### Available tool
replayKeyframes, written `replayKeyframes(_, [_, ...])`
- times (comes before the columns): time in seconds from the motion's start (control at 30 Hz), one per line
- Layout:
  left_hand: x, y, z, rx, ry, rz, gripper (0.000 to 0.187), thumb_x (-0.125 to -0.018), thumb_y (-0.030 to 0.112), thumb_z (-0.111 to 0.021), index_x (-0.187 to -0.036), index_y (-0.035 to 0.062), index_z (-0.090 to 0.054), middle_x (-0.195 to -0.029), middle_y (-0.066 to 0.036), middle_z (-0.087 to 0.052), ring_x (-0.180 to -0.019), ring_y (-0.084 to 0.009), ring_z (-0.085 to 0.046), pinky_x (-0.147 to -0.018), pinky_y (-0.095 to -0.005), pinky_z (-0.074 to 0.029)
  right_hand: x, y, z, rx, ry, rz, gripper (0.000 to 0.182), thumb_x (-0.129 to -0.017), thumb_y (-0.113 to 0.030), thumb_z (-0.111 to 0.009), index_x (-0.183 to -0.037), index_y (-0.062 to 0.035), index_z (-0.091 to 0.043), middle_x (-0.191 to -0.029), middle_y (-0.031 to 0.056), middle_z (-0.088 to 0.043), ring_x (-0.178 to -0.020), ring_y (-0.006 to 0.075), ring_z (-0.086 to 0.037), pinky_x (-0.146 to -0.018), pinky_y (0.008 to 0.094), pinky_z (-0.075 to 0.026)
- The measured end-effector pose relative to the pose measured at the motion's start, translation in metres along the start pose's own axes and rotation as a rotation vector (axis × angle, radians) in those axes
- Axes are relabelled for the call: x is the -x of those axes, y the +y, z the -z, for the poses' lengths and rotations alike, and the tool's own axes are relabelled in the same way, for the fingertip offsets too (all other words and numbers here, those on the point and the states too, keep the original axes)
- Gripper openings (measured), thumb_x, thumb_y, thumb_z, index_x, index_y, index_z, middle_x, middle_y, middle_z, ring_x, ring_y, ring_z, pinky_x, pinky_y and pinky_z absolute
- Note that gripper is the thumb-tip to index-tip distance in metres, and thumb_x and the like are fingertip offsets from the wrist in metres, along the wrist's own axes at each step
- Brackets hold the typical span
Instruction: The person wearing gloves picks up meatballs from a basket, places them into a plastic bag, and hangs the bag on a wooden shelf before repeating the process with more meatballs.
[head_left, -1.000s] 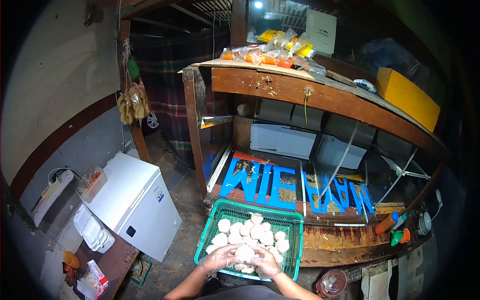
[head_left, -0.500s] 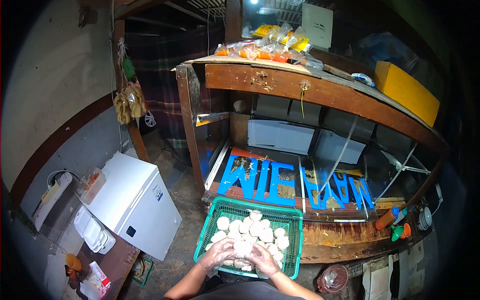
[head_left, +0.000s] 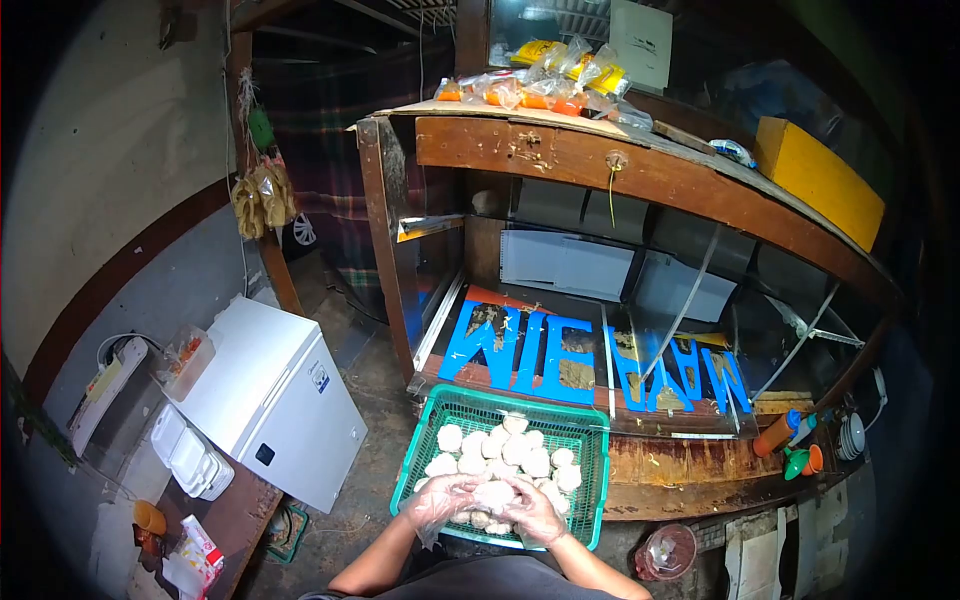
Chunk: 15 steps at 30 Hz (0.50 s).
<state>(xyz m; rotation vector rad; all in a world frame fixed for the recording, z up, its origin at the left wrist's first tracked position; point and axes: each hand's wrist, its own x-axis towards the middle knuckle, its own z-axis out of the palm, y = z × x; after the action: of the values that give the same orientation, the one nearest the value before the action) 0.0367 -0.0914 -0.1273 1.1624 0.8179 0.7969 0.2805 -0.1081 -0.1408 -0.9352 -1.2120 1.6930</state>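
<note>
My left hand (head_left: 440,502) and my right hand (head_left: 533,513), both in thin clear plastic gloves, hold one whitish round dough ball (head_left: 494,494) between their fingers. They are over the near part of a green plastic basket (head_left: 604,470). Several similar pale balls (head_left: 512,450) lie in the basket below and beyond my hands. The fingers of both hands curve around the ball from either side.
A white chest freezer (head_left: 270,390) stands at the left, beside foam boxes (head_left: 190,452) on a brown table (head_left: 245,500). Beyond the basket is a wooden display case (head_left: 510,148) with blue letters. A reddish bin (head_left: 665,553) sits at the lower right.
The view has shifted slightly. Both hands still hold the ball over the basket, and their fingers have changed position slightly around it.
</note>
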Motion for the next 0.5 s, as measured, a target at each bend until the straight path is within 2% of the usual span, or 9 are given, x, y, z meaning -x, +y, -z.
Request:
replayKeyframes(0.13, [0.001, -0.008, 0.004, 0.164, -0.011, -0.010, 0.047, -0.090, 0.004, -0.070, -0.133, -0.0047, -0.055, -0.120, -0.010, -0.063, -0.106, -0.0157, -0.062, -0.091, -0.0260, -0.052, 0.006, -0.003, -0.004, 0.175, -0.003, -0.025, 0.075, -0.078, 0.009, -0.076, -0.144, 0.0025, -0.041, -0.123, 0.0122, -0.058, -0.102, 0.0167, -0.062, -0.085, 0.0298, -0.055])
replayKeyframes(0.2, [0.004, -0.009, 0.000, -0.021, -0.018, -0.075, 0.048, -0.090, 0.006, -0.070, -0.134, -0.0051, -0.054, -0.125, -0.010, -0.060, -0.113, -0.0177, -0.060, -0.097, -0.0292, -0.050, 0.008, -0.004, -0.007, -0.018, -0.025, -0.078, 0.077, -0.075, 0.010, -0.078, -0.143, 0.0017, -0.042, -0.116, 0.0105, -0.061, -0.097, 0.0168, -0.064, -0.083, 0.0289, -0.055])
replayKeyframes(0.33, [0.007, -0.009, -0.006, 0.079, -0.032, -0.062, 0.049, -0.091, 0.009, -0.070, -0.135, -0.0051, -0.053, -0.128, -0.011, -0.059, -0.116, -0.0186, -0.058, -0.099, -0.0307, -0.048, 0.010, -0.010, -0.011, -0.074, -0.008, -0.074, 0.075, -0.076, 0.010, -0.077, -0.142, 0.0010, -0.043, -0.111, 0.0094, -0.063, -0.095, 0.0159, -0.064, -0.082, 0.0278, -0.055])
replayKeyframes(0.5, [0.014, -0.002, -0.009, 0.046, 0.006, -0.085, 0.051, -0.090, 0.012, -0.072, -0.135, -0.0036, -0.054, -0.124, -0.009, -0.060, -0.114, -0.0177, -0.059, -0.097, -0.0304, -0.049, 0.008, -0.001, -0.007, 0.288, -0.020, -0.035, 0.073, -0.079, 0.009, -0.075, -0.143, 0.0014, -0.042, -0.116, 0.0106, -0.063, -0.101, 0.0161, -0.064, -0.084, 0.0283, -0.055])
